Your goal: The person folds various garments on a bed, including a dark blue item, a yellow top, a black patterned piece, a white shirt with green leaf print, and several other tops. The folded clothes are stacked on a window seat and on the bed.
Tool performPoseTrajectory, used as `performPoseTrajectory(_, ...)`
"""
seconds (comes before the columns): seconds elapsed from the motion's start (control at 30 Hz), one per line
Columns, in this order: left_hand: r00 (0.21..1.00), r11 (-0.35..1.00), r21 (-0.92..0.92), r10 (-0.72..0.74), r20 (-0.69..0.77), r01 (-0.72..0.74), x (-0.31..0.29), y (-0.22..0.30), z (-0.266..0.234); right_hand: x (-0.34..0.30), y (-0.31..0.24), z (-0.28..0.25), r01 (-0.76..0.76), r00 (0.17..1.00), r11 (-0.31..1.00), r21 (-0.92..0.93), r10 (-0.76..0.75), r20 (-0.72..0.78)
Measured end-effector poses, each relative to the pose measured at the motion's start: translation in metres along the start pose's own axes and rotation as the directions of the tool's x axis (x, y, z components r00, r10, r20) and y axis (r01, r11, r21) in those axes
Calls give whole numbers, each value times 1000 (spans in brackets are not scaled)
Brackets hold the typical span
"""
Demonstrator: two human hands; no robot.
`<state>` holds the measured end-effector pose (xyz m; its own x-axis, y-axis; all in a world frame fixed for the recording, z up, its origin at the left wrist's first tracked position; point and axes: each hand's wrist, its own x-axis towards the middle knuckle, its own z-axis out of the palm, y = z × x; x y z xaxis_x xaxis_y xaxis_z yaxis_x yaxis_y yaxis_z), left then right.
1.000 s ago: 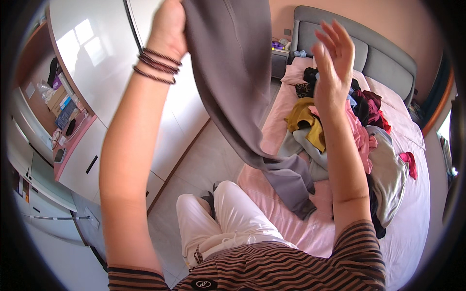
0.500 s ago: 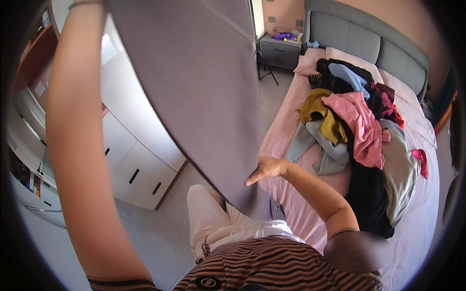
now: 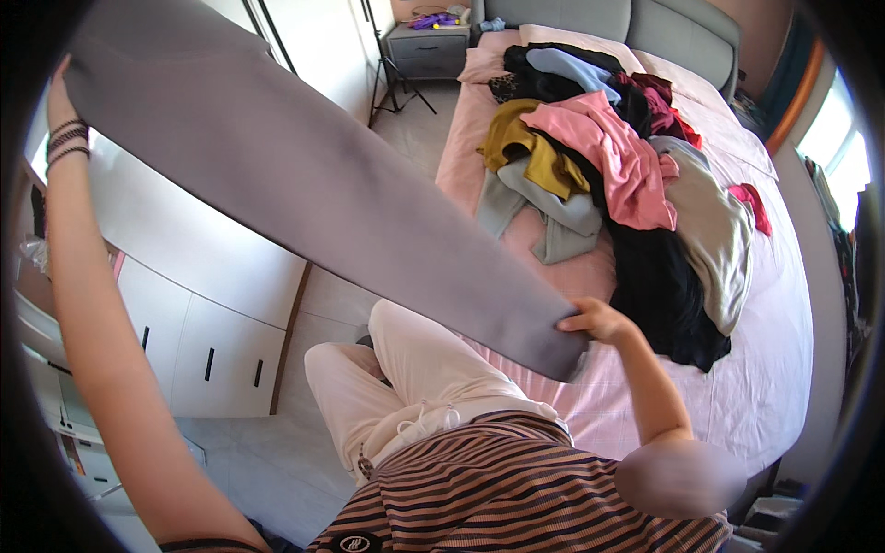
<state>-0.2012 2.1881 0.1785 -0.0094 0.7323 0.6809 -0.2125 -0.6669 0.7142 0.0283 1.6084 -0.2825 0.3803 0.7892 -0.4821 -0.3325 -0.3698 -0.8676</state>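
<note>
A pair of grey-mauve trousers (image 3: 313,184), laid together lengthwise into one long strip, stretches slantwise through the air in front of me. High on the left, my left hand (image 3: 63,106) grips its wide end, with most of the fingers hidden behind the cloth. My right hand (image 3: 599,323) pinches the narrow end near the hem, thumb on top, beside the edge of the bed. Between the two hands the cloth is pulled fairly straight.
A bed (image 3: 728,405) with pink sheets stands on the right. On it lies a heap of clothes, among them a pink top (image 3: 608,157), a mustard garment (image 3: 507,138) and black trousers (image 3: 664,295). White cabinets (image 3: 221,350) line the left; a tripod (image 3: 396,88) stands by the nightstand (image 3: 429,55).
The trousers have swung from a steep hang to a flatter slant. My right hand has moved outward with the narrow end, and my left hand has come into view. The view has turned rightward.
</note>
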Motion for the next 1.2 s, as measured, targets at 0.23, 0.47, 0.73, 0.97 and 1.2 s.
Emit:
performPoseTrajectory(0.23,834,756,-359,-452,317,547,-180,-180,61,-172,40,-85,-273,843,958,92,285,-456)
performPoseTrajectory(0.47,-45,-253,-269,-800,598,929,-499,-305,94,-268,128,-120,-567,429,751,340,621,-656)
performPoseTrajectory(0.73,-185,-173,69,-883,430,983,-540,-400,32,-274,19,-94,-417,661,900,125,395,-638)
performPoseTrajectory(0.97,421,523,366,-847,325,770,-562,-392,36,-39,-117,-9,17,967,988,-156,-56,-248)
performPoseTrajectory(1.2,351,592,462,-787,508,660,-562,-337,16,219,-77,70,-41,999,966,254,42,1)
